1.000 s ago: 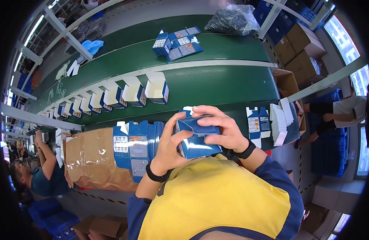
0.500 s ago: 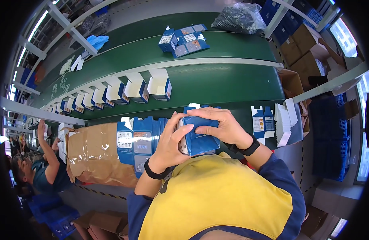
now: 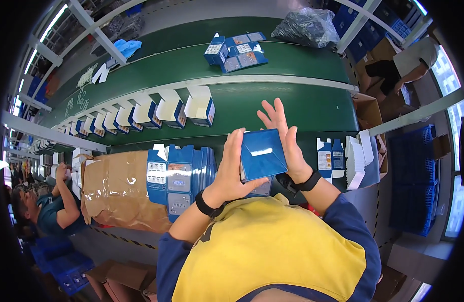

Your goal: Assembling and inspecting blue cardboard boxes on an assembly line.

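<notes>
Green conveyor belt (image 3: 272,108) w/ row of open white-blue cartons (image 3: 156,111).

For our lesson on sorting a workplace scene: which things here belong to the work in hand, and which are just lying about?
In the work:
- left hand and right hand, pressed against the blue carton between them
- stack of flat blue cartons
- row of open cartons on the green conveyor belt

Lying about:
- black plastic bag
- blue glove
- brown paper wrapping
</notes>
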Tool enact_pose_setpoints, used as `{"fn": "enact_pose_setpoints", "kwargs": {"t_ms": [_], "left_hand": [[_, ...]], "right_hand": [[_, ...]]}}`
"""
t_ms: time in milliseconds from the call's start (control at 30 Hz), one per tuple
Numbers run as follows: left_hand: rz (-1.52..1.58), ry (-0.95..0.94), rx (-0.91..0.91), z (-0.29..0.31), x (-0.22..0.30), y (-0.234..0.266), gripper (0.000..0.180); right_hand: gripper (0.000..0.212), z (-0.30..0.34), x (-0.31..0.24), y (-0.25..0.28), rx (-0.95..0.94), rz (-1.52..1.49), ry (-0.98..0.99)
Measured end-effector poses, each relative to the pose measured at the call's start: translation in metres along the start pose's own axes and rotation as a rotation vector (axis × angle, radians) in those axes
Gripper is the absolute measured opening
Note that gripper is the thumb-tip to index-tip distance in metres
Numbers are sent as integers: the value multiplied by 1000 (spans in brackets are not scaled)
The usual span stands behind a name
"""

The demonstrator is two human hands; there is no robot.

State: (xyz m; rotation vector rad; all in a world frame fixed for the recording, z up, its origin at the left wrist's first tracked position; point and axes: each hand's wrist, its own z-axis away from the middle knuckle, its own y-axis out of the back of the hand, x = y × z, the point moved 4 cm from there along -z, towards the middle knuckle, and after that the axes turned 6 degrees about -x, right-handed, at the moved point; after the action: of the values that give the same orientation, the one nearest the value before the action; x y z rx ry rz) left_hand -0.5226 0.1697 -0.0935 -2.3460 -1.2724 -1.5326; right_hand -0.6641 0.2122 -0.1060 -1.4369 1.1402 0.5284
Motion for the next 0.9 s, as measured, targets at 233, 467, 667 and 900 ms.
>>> {"fn": "enact_pose_setpoints", "kwargs": {"t_ms": [233, 467, 667, 900], "left_hand": [[-797, -516, -479, 1, -22, -2, 94], [-513, 762, -222, 65, -92, -9, 93], [-317, 995, -331, 87, -194, -98, 103], [-355, 1173, -266, 76, -232, -133, 110]], "right_hand": [[57, 2, 60, 73, -162, -416, -877], [106, -106, 149, 102, -137, 247, -287], [127, -117, 246, 150, -105, 874, -187], [79, 58, 222, 245, 197, 298, -738]]}}
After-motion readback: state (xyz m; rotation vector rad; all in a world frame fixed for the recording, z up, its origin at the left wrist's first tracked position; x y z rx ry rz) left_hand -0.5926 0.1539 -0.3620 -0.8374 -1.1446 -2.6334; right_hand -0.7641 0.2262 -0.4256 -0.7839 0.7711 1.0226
